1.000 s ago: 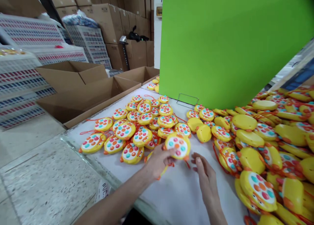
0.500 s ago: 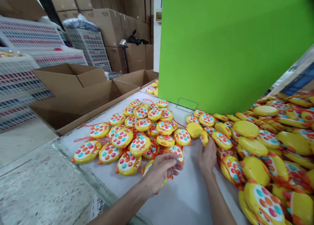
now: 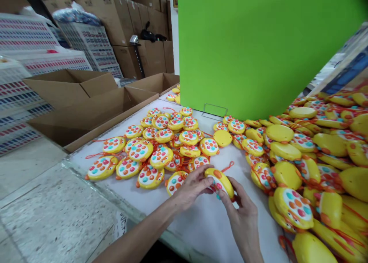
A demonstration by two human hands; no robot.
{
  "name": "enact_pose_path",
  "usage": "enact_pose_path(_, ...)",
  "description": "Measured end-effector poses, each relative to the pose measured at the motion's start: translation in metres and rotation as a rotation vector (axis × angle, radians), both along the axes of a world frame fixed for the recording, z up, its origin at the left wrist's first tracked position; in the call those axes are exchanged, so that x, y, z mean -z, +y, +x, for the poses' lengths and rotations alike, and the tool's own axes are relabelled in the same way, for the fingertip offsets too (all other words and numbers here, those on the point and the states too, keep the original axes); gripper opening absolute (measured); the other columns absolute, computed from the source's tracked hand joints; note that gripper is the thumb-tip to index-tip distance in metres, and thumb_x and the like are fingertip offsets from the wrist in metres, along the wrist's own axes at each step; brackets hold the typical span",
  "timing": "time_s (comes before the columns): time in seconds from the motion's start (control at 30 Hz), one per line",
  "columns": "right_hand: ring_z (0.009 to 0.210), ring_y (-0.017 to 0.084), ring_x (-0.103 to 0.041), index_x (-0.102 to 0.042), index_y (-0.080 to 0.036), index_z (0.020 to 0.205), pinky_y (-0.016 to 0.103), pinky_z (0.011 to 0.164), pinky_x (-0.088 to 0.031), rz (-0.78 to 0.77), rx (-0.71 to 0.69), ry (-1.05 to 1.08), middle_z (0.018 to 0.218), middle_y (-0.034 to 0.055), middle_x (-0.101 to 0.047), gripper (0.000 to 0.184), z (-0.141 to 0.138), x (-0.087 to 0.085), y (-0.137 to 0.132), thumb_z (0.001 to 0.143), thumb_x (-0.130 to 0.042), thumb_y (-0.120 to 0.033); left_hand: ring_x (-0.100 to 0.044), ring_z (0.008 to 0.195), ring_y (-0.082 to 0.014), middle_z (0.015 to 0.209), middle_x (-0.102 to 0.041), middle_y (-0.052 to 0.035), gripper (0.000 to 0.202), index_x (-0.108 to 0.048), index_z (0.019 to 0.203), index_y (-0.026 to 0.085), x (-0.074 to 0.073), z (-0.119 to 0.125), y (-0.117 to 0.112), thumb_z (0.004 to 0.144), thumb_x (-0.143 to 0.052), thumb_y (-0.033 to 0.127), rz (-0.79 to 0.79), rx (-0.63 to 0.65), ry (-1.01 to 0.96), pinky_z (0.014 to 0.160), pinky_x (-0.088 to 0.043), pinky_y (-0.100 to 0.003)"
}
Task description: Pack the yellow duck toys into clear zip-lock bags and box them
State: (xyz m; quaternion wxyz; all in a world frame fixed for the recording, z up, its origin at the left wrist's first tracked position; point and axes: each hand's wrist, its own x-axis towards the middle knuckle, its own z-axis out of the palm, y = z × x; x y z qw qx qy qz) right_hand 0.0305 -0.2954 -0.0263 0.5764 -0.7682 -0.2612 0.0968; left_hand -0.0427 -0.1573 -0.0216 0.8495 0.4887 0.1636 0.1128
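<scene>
Both hands hold one yellow toy phone just above the white table top. It is tilted, its yellow back up, and an orange cord trails from it. My left hand grips its left end with curled fingers. My right hand grips its right underside. Just left of my left hand lies a group of yellow toy phones, face up, showing red, orange and blue buttons. On the right rises a big heap of the same toys, lying every way up.
A green panel stands upright behind the table with a wire stand at its foot. Open cardboard boxes sit to the left of the table. White crates and stacked cartons fill the back left. A speckled floor lies below left.
My right hand reached to the heap, took a toy phone and brought it back to the middle. My left hand let go of the earlier toy and now grips this one too.
</scene>
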Motion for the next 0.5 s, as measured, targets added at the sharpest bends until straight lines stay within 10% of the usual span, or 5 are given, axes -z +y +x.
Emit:
enact_pose_path(0.33,0.081,0.017,-0.059,-0.059,-0.019,0.092,0.027,0.068,-0.048,0.5,0.209,0.618,0.09,0.0017,-0.064,0.033,-0.032,0.011,0.008,0.072,-0.066,-0.044,-0.057,0.091,-0.0213,0.114,-0.055,-0.01,0.047,-0.047,0.122,0.022,-0.003,-0.03,-0.019,0.08,-0.062,0.037,0.05,0.004,0.036,0.058,-0.051,-0.026)
enact_pose_path(0.5,0.08,0.018,-0.061,-0.06,-0.018,0.097,0.027,0.062,-0.05,0.493,0.068,0.736,0.091,0.0035,-0.065,0.037,-0.044,0.013,0.005,0.072,-0.066,-0.046,-0.057,0.069,-0.015,0.086,-0.06,-0.0062,0.047,-0.052,0.11,0.014,0.0,-0.043,-0.027,0.072,-0.069,0.035,0.131,-0.06,0.111,0.048,-0.045,-0.02)
